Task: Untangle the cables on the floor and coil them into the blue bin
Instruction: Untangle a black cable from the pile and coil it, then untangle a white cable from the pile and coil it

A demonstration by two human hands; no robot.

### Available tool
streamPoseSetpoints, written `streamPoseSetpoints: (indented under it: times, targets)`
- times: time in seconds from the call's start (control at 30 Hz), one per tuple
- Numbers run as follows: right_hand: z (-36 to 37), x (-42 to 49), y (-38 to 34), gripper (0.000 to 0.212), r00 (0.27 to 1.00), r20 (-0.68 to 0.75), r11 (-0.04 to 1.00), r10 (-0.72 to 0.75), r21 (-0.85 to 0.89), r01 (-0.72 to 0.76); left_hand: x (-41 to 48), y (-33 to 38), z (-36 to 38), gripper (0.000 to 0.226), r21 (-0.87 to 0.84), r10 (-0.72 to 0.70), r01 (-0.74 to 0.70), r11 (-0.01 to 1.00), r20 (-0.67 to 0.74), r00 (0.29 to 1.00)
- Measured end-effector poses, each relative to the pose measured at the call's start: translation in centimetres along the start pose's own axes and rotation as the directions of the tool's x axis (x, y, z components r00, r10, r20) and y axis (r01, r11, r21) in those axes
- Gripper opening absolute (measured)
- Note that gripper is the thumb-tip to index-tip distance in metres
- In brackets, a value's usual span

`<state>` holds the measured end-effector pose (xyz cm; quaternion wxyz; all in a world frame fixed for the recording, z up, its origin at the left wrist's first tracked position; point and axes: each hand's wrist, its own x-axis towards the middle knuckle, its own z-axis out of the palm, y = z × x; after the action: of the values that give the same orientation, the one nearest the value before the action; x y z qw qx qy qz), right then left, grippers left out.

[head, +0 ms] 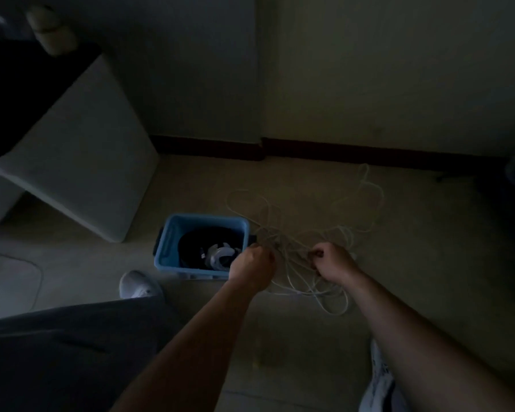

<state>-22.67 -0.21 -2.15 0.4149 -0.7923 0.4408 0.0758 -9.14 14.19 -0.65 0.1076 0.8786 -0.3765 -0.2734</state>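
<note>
A thin white cable (306,230) lies in a loose tangle on the floor, its loops spreading up and right toward the wall. My left hand (252,264) and my right hand (333,260) each grip strands of this tangle, held a little apart just right of the blue bin (173,236). Inside the bin lie a dark coiled cable (197,242) and a white coiled cable (220,255). The room is very dim, so fine detail of the strands between my hands is hard to see.
A pale cabinet (81,162) stands at the left beside the bin. A dark baseboard (339,151) runs along the wall behind the cable. My white shoes (139,285) and grey trouser leg (72,352) are at the lower left.
</note>
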Motion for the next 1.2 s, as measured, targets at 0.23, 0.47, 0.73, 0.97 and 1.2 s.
streamPoseSetpoints:
  times: [0.23,0.47,0.73,0.97,1.2]
  targets:
    - [-1.0,-0.5,7.6,0.03,0.985,-0.018,0.985,0.171,-0.034,-0.172,1.6,2.0,4.8,0.021,0.076,0.033,-0.052,0.996,0.235,0.971]
    - [0.6,3.3,11.9,0.045,0.961,0.046,0.956,0.274,-0.121,-0.267,5.5,2.1,7.4,0.02,0.063,0.027,-0.047,0.997,0.288,0.957]
    - [1.8,8.4,14.2,0.055,0.913,0.113,0.915,0.393,-0.152,-0.375,11.6,6.6,9.4,0.027,-0.074,0.036,-0.017,0.997,0.266,0.963]
    - [3.3,10.1,15.3,0.024,0.898,-0.052,0.898,0.437,0.086,-0.432,12.7,7.0,11.2,0.025,-0.124,0.012,0.024,0.992,0.277,0.961]
    - [1.0,8.1,12.2,0.016,0.857,-0.188,0.695,0.48,0.678,-0.24,11.9,7.1,9.2,0.026,-0.161,0.0,0.034,0.986,0.21,0.978]
